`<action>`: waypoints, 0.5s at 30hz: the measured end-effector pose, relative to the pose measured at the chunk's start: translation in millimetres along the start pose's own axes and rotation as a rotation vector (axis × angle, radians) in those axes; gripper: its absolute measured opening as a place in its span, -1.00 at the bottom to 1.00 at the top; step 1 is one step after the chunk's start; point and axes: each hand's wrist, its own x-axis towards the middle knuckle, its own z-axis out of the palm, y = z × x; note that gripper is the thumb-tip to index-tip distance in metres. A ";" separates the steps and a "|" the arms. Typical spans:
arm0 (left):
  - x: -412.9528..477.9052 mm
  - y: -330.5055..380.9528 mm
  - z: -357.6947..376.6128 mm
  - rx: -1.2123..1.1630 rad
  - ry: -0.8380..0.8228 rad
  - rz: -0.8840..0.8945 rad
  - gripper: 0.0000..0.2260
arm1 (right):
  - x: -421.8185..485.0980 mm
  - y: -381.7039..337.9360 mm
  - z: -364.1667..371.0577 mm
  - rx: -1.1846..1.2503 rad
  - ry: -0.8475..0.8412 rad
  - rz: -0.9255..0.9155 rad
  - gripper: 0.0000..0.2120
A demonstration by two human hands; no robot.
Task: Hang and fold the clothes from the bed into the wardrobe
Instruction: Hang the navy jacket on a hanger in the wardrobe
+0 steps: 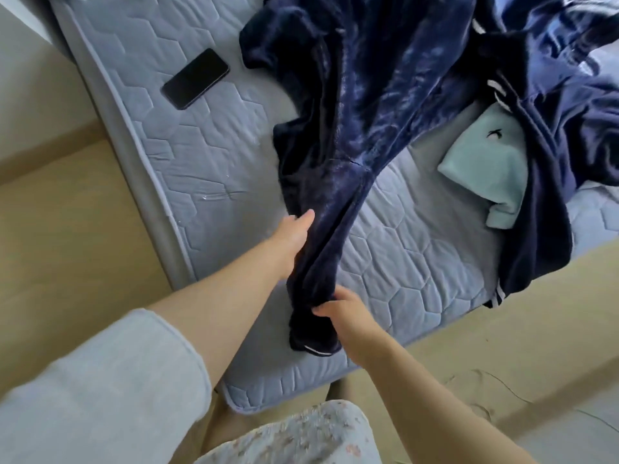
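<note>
A large dark navy velvety garment (361, 105) lies stretched across the blue quilted mattress (214, 155), its narrow end pulled toward the near corner. My left hand (291, 239) grips the garment's left edge, fingers tucked behind the cloth. My right hand (341, 309) pinches the bunched end just above a white-striped cuff (315, 349). A second navy piece with white stripes (549, 135) trails off the right side of the bed. A pale mint folded garment (485, 165) with a small black logo lies partly under it.
A black phone (195, 78) lies face up on the mattress at the upper left. Beige floor (67, 212) surrounds the bed corner. A floral-patterned cloth (301, 437) on my body fills the bottom edge. The wardrobe is not in view.
</note>
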 end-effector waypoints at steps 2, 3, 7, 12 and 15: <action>0.7 -5.9 -3.9 0.080 -0.027 0.057 -0.64 | -5.2 7.0 2.2 -0.046 -0.099 0.044 -0.62; -1.2 -8.8 -7.6 0.118 -0.062 0.099 -0.70 | -6.3 10.2 1.4 -0.066 -0.136 0.060 -0.58; -9.8 -18.6 -31.6 0.240 -0.152 0.234 -0.79 | -1.7 -4.1 -4.6 0.072 -0.010 0.120 -0.57; -27.6 -40.7 -54.6 0.655 -0.515 0.274 -0.78 | 24.1 -58.9 -29.5 0.680 0.144 -0.021 -0.72; -33.3 -52.6 -61.5 0.604 -0.638 0.135 -0.86 | 38.2 -72.6 -28.1 0.564 0.251 -0.036 -0.68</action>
